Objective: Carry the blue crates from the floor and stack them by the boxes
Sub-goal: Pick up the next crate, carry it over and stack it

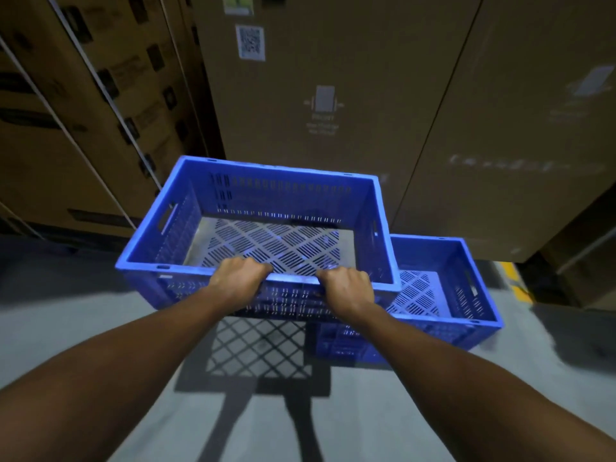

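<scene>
Both hands grip the near long rim of a blue crate (266,228), held up off the floor (66,328). Left hand (238,278) clenched over the rim left of centre, right hand (348,288) clenched over it right of centre, fingers curled inside the crate wall. Crate is empty, slotted walls, diamond-pattern perforated bottom, handle slot on its left end. Its lattice shadow falls on the grey floor directly below, so it is clearly airborne. Second blue crate (466,295) sits lower, to the right, also empty; held crate overlaps its left part in view, cannot tell if they touch. Tall cardboard boxes (333,95) stand right behind both crates, with a QR label (250,42) near the top of the middle one. More strapped boxes at left (83,111). Yellow floor marking (515,278) at far right by the boxes.
</scene>
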Demonstrator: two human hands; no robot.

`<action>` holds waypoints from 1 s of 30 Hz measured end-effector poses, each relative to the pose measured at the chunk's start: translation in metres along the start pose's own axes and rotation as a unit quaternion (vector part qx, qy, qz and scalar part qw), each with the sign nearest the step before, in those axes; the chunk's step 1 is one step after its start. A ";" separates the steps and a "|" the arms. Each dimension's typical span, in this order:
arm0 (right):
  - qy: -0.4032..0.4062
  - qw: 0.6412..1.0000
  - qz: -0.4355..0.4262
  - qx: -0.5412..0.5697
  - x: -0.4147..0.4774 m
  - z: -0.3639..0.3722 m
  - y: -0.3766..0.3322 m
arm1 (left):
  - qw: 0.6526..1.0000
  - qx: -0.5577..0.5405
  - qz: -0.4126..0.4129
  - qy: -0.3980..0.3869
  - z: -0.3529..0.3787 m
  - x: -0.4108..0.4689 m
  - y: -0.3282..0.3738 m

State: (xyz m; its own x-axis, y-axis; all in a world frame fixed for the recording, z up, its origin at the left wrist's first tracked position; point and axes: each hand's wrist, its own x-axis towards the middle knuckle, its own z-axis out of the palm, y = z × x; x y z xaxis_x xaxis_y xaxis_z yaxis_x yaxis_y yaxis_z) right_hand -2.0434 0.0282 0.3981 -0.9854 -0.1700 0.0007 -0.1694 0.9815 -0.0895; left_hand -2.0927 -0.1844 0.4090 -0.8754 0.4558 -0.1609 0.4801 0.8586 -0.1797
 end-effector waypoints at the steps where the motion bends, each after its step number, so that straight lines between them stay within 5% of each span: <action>1: 0.003 1.000 0.001 0.000 0.004 0.009 0.006 | 1.000 0.002 -0.001 0.004 0.008 0.008 0.003; 15: 0.005 1.000 -0.027 -0.003 0.065 0.071 0.047 | 0.999 -0.026 -0.015 -0.033 0.073 0.085 0.002; 30: -0.009 1.000 0.007 0.006 0.075 0.075 0.066 | 0.998 -0.030 0.031 -0.050 0.066 0.109 0.006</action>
State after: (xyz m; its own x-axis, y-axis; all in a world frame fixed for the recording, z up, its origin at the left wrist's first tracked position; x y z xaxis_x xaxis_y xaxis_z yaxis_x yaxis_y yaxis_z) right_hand -2.1274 0.0735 0.3173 -0.9873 -0.1579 -0.0177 -0.1553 0.9826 -0.1017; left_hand -2.1817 -0.1453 0.3267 -0.8327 0.4849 -0.2673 0.5261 0.8435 -0.1086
